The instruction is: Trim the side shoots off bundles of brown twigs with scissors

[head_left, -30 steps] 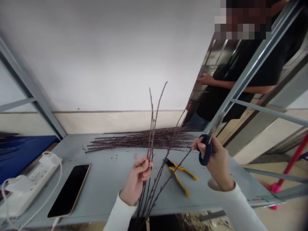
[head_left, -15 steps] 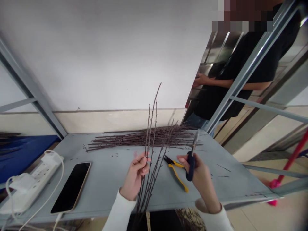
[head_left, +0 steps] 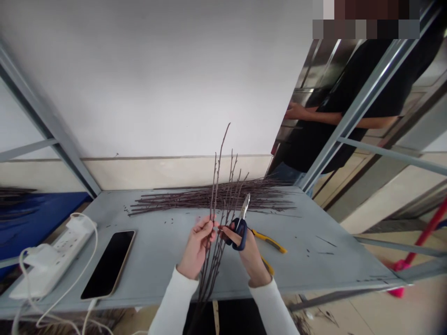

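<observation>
My left hand [head_left: 197,246] pinches a few thin brown twigs [head_left: 216,186] that stand upright above the table's front edge. Close by on the right, my right hand [head_left: 246,249] has its fingers in the dark blue handles of a pair of scissors [head_left: 240,228], blades pointing up. Its fingertips reach the twigs near my left hand; whether they grip one I cannot tell. Behind lies a long pile of similar twigs [head_left: 174,201] across the grey table. Yellow-handled pliers [head_left: 270,241] rest on the tabletop, partly hidden by my right hand.
On the left are a black-screened phone [head_left: 108,265] and a white power strip [head_left: 52,265] with plugs and cables. Grey metal posts [head_left: 363,93] frame the table [head_left: 307,274]. A person in a black shirt [head_left: 377,83] stands beyond the right post. Small twig scraps [head_left: 326,242] lie about.
My right hand has moved left with the scissors, up to the twigs by my left hand. Several twigs now stand more upright, and the pliers have shifted and turned on the table.
</observation>
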A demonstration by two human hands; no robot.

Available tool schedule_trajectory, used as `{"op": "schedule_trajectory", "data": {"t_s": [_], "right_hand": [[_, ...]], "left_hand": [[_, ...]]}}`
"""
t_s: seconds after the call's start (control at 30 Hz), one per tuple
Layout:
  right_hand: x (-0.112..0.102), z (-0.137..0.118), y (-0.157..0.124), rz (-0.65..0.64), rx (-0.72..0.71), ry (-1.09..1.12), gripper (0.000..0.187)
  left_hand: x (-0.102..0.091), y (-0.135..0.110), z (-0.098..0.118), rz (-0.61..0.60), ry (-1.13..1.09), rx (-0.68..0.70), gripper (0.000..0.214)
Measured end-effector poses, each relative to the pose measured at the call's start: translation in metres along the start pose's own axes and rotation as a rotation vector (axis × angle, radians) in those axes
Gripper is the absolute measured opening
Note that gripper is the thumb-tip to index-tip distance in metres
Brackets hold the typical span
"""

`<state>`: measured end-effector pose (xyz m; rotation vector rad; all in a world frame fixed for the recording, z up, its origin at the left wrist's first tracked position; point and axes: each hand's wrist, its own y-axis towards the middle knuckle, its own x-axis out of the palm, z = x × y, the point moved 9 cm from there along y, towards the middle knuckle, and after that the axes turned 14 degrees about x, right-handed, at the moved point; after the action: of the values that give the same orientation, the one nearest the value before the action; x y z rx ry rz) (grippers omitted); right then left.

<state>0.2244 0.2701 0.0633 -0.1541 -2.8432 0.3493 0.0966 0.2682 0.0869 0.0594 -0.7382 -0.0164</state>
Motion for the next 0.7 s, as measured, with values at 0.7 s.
{"op": "schedule_trajectory", "data": {"t_s": [0.7], "right_hand": [[0.002,-0.029,0.008,-0.050,-0.012,0.151,0.035]], "left_hand": [[-0.064,-0.035,-0.032,0.027,0.293,-0.100,0.040]]}}
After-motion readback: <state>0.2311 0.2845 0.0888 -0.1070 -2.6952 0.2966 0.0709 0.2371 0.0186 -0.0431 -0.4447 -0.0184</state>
